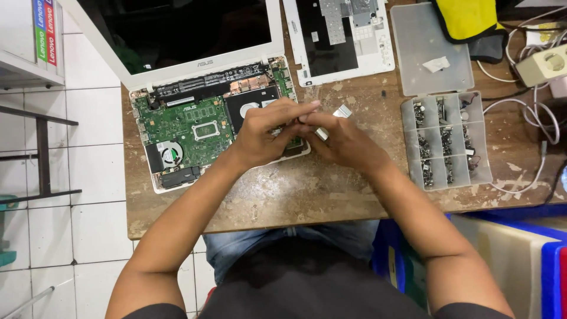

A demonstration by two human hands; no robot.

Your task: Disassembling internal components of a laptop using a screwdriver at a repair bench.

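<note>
Nearby, opened laptop left of hands, compartmented screw box right.

Person at worktop: clothing and visible body, as observed.

The person wore a dark, near-black short-sleeved shirt, its sleeve hems ending at the upper arms, and faded blue denim at the lap. Both forearms were bare to the wrist. The left hand and right hand carried no gloves, and no watch or wristband showed on either wrist.

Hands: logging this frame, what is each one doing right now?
Left hand: closed, pinching a small part too hidden to name.
Right hand: closed on a small shiny metal piece.
</note>
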